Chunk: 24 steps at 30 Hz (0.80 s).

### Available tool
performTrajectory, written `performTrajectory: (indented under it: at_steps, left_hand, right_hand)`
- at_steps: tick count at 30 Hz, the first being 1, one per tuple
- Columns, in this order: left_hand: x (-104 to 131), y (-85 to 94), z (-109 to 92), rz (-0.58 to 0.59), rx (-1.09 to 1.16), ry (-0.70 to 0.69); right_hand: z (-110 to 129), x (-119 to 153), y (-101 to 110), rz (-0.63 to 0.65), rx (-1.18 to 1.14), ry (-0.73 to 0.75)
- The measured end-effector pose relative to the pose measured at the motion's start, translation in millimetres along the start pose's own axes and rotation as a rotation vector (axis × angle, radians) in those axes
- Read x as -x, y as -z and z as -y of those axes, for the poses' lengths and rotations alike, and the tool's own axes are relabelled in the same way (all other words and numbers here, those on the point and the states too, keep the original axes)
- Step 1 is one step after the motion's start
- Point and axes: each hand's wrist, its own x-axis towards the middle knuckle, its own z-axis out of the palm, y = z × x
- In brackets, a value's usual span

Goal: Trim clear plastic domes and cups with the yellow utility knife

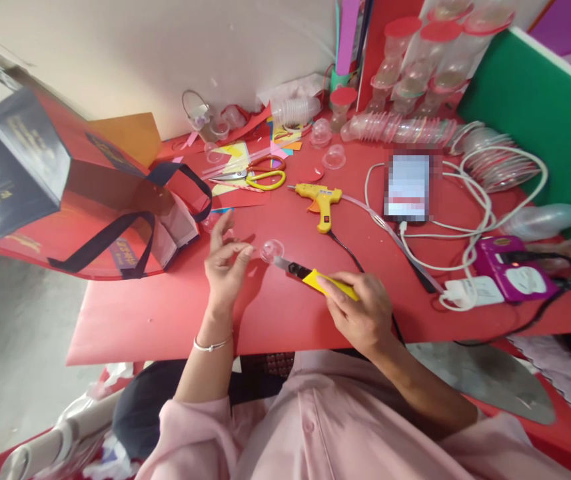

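My right hand (362, 308) is wrapped round a yellow and black utility knife (332, 285), its blade pointing up and left. The blade's tip is at a small clear plastic dome (272, 251) with a rim, just above the red table. My left hand (228, 257) is left of the dome, thumb and forefinger pinched together and the other fingers raised. What the pinch holds, if anything, is too small to make out. Beyond my hands lies a yellow hot glue gun (319, 200), a glue stick at its back end. Yellow-handled scissors (260, 175) lie left of it.
A red gift bag (110, 233) with dark straps stands on the left. To the right are a phone (408, 188), white cables and a purple power strip (515, 270). Stacked clear plastic cups (400, 127), paper scraps and red-capped clear containers (405, 63) line the back.
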Motion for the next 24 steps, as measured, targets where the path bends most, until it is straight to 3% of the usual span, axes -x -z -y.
performTrajectory:
  at_steps: [4,8,12,17,21,24]
  left_hand:
    - [1.2,-5.2,2.7,0.011,0.039,-0.051]
    - [2.7,-10.6,3.6,-0.021,0.042,-0.022]
    - [4.6,-14.3,-2.1,0.044,0.05,-0.014]
    - [17.1,-23.1,-16.4,0.144,0.078,0.069]
    - [51.5,-43.8,-45.7,0.372,0.062,0.005]
    - [74.4,-55.2,-69.4,0.822,0.103,-0.278]
  right_hand:
    - [-3.8,-1.7,-1.7,-0.071,-0.094,-0.136]
    - [-4.2,-0.5,-2.6,-0.07,-0.088,-0.121]
    - [-3.7,0.1,-2.2,-0.092,-0.143,-0.097]
    - [-1.2,1.3,0.9,-0.068,-0.42,-0.16]
    - [-2.8,1.6,15.2,-0.119,-0.508,-0.343]
    - [-7.0,-3.0,36.3,-0.106,-0.564,-0.496]
